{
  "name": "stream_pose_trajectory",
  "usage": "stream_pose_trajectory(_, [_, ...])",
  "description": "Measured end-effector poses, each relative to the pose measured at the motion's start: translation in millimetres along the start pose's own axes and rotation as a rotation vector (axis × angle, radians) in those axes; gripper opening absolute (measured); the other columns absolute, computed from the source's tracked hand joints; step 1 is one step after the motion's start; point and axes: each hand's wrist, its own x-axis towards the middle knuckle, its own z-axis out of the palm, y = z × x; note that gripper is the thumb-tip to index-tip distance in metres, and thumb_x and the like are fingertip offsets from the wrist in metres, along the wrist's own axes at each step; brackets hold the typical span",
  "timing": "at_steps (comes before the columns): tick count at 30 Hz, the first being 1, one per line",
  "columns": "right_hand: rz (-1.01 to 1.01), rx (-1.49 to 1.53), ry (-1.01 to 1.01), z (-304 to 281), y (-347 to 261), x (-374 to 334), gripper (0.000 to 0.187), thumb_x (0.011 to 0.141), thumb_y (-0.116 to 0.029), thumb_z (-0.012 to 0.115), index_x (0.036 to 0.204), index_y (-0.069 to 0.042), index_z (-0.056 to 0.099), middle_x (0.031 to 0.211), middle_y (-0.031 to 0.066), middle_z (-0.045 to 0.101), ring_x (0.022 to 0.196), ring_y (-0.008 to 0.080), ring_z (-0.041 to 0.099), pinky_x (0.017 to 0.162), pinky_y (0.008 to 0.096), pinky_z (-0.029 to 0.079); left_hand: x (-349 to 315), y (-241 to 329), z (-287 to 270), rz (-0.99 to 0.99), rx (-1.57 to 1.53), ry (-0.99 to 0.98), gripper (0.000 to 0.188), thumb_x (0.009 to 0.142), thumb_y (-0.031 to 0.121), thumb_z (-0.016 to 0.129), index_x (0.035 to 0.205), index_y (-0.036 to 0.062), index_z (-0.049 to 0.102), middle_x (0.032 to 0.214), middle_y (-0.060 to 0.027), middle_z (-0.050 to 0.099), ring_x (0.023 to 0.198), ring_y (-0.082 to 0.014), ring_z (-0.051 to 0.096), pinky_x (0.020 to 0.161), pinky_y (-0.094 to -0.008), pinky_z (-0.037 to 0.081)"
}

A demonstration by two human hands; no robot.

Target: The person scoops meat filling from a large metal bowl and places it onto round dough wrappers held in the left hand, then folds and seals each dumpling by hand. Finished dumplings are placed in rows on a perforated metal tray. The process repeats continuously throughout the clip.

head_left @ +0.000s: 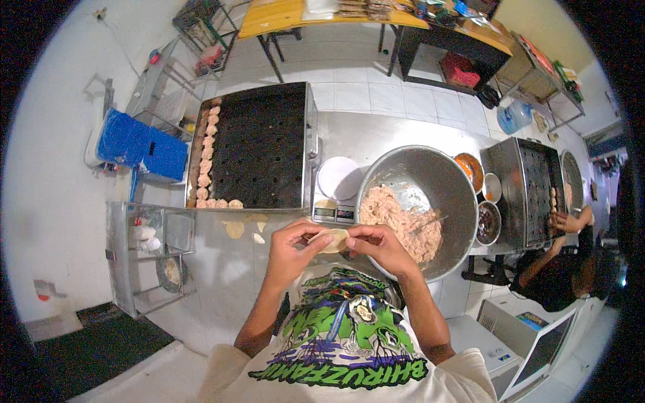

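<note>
A pale round dumpling wrapper [332,241] is stretched between my two hands in front of my chest. My left hand [295,246] pinches its left side, and my right hand [377,244] pinches its right side. Just right of them stands a large metal bowl [463,248] with pinkish minced filling [396,218] heaped toward its near side; a utensil handle sticks out of the filling. Beyond my hands is a digital kitchen scale [334,212] with a white round plate [338,178]. Several loose wrappers [234,230] lie on the metal table, left of my hands.
A dark perforated steamer tray [262,148] at left carries dumplings [205,161] along its left and near edges. Right of the bowl are small bowls [489,224] and another tray [537,181], where a co-worker's hands [570,220] work. A yellow table [282,19] stands behind.
</note>
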Motion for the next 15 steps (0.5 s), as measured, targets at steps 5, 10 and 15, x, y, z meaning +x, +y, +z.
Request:
stream_pose_trajectory(5, [-0.060,0.024,0.075,-6,0,-5,0.011,0.092,-0.007,0.075,0.101,0.000,0.072,0.097,0.0017,0.069,0.089,0.0099,0.064,0.081,0.0273,0.051,11,3,12,0.018,-0.028,0.089,0.024,0.090,0.009,0.077,0.111,-0.0009,0.071,0.101,-0.0048,0.068,0.089,-0.0118,0.066,0.080,-0.0264,0.053])
stream_pose_trajectory(10, [-0.153,0.050,0.131,-9,-7,-7,0.014,0.093,-0.015,0.076,0.096,-0.002,0.073,0.098,0.0025,0.073,0.086,0.0083,0.065,0.077,0.0264,0.052,11,3,17,0.064,-0.247,-0.012,0.020,0.092,0.008,0.075,0.109,-0.0017,0.069,0.109,-0.0063,0.067,0.098,-0.0123,0.065,0.087,-0.0287,0.053])
stream_pose_trajectory(15, [-0.171,0.151,0.054,-2,-29,-12,0.012,0.093,-0.011,0.075,0.098,-0.002,0.071,0.097,0.0039,0.072,0.089,0.0107,0.066,0.083,0.0288,0.053,14,-4,19,-0.154,-0.582,-0.253,0.016,0.091,0.005,0.074,0.105,-0.0008,0.070,0.116,-0.0084,0.064,0.104,-0.0148,0.063,0.091,-0.0309,0.051])
